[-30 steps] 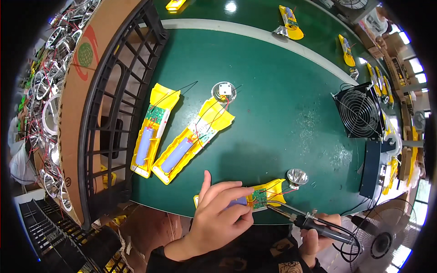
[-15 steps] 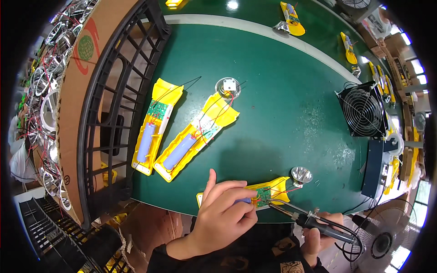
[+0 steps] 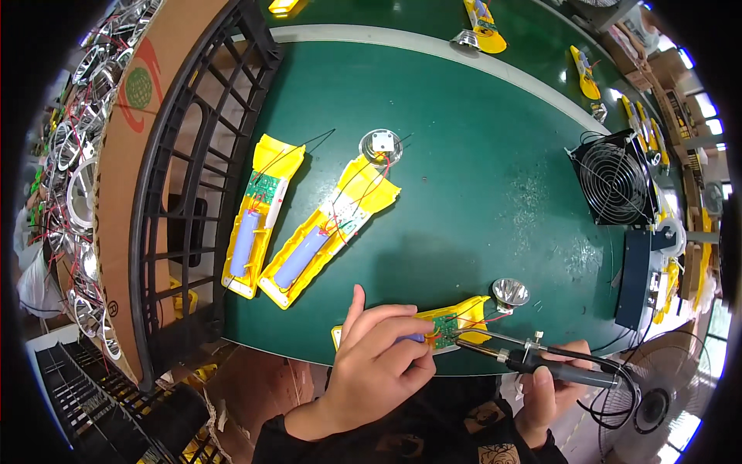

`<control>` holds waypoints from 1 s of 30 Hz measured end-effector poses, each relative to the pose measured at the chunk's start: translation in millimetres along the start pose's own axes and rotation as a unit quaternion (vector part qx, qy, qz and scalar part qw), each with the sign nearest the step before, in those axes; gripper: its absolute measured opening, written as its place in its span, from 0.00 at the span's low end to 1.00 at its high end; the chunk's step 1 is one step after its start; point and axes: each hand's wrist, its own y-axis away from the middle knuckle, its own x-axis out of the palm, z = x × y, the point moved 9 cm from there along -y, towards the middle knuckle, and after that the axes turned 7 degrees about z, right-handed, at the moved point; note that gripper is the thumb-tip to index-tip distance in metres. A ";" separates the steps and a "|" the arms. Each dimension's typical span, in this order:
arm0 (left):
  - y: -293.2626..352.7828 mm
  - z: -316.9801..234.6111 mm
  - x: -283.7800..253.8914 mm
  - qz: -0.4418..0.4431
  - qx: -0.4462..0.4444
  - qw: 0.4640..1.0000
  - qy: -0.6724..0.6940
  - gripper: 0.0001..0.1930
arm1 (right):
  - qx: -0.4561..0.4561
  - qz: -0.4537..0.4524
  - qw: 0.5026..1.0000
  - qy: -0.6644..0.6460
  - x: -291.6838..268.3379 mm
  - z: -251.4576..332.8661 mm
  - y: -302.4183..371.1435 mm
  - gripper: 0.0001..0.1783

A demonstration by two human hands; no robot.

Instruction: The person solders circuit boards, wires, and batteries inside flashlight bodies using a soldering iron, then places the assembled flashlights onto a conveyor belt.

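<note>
Black soldering iron (image 3: 580, 374) in right fingers (image 3: 544, 386)

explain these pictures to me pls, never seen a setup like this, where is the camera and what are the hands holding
There is no machine arm here, just a person's two bare hands. Every picture comes from one wide fisheye camera worn on the head, looking down, so straight edges bend.

The right hand holds a dark soldering iron, its tip close to a small green circuit board; whether they touch is too small to tell. The left hand lies over the yellow housing around that board, partly hiding its battery. A shiny reflector sits near the housing's wide end.

Farther left on the green table lie two more open housings. A black fan stands toward the right.
</note>
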 end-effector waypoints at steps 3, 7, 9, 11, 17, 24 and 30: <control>-0.4 0.1 -0.4 -0.006 -0.001 1.000 0.001 0.09 | 0.021 -0.043 0.999 0.015 -11.7 3.9 4.4 0.19; -0.5 -0.2 1.2 -0.001 -0.001 1.000 -0.008 0.08 | -0.041 -0.092 0.995 -0.018 -33.2 3.0 7.1 0.18; -0.2 -1.1 -0.7 -0.012 -0.002 1.000 -0.006 0.08 | -0.080 -0.106 0.991 -0.031 -42.9 2.3 11.0 0.18; -0.1 -2.4 -0.6 -0.012 -0.002 1.000 -0.008 0.08 | -0.026 -0.200 0.978 -0.050 -64.6 -12.8 21.1 0.20; 2.0 -8.1 -3.2 -0.027 0.006 0.999 -0.032 0.07 | -0.033 -0.141 0.985 -0.090 -74.1 -18.8 23.3 0.20; 47.3 -1.0 -46.1 -0.096 -0.042 0.992 -0.073 0.04 | -0.069 -0.169 0.978 -0.096 -89.2 -30.2 30.8 0.19; 100.9 46.9 -37.9 0.005 -0.311 0.946 0.089 0.02 | -0.071 -0.171 0.981 -0.062 -84.8 -32.4 31.3 0.18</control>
